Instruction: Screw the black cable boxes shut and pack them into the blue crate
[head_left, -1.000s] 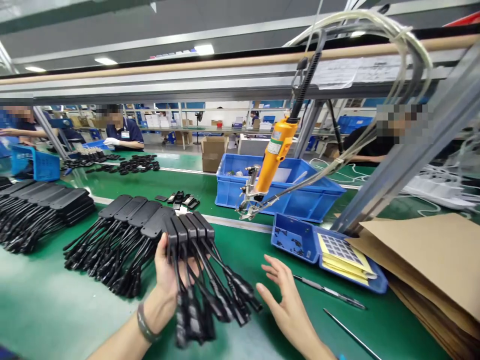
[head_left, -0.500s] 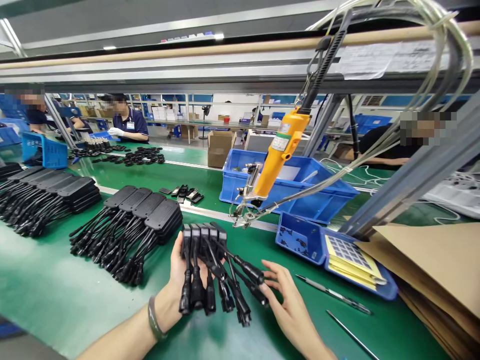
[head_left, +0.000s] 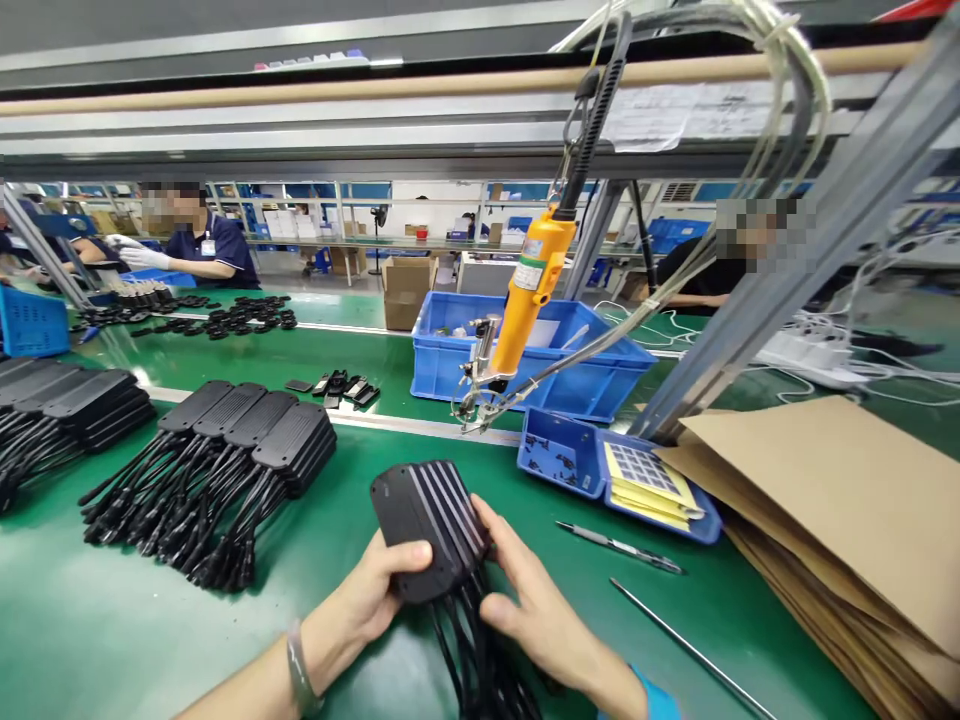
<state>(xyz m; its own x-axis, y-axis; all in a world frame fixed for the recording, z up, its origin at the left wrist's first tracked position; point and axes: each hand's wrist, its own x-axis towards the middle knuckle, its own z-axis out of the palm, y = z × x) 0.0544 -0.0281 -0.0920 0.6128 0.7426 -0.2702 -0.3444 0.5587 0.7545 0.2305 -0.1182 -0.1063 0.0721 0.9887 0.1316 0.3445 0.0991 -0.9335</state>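
A stack of black cabled boxes (head_left: pixel 427 530) is held above the green bench, tilted, with its layered edges turned to the right and its cables (head_left: pixel 480 650) hanging down. My left hand (head_left: pixel 382 580) grips the stack from the left, thumb pressed on the top box's flat face. On the other side my right hand (head_left: pixel 525 590) is closed around the right edge, fingers along the layers and thumb beside the cables. To the left, more stacked black cabled boxes (head_left: pixel 255 430) lie in rows, their cables pointing toward me.
A yellow electric screwdriver (head_left: pixel 532 290) hangs ahead, before a blue crate (head_left: pixel 442 350). To the right are a small blue screw bin (head_left: pixel 559 455), yellow label sheets (head_left: pixel 652 485), a pen (head_left: pixel 619 547), a metal rod (head_left: pixel 690 645) and cardboard sheets (head_left: pixel 825 500). Co-workers sit beyond.
The boxes have turned from showing their ends and connectors to showing a broad face, with cables now downward. My right hand has moved from the connectors onto the stack's edge. The view has shifted right.
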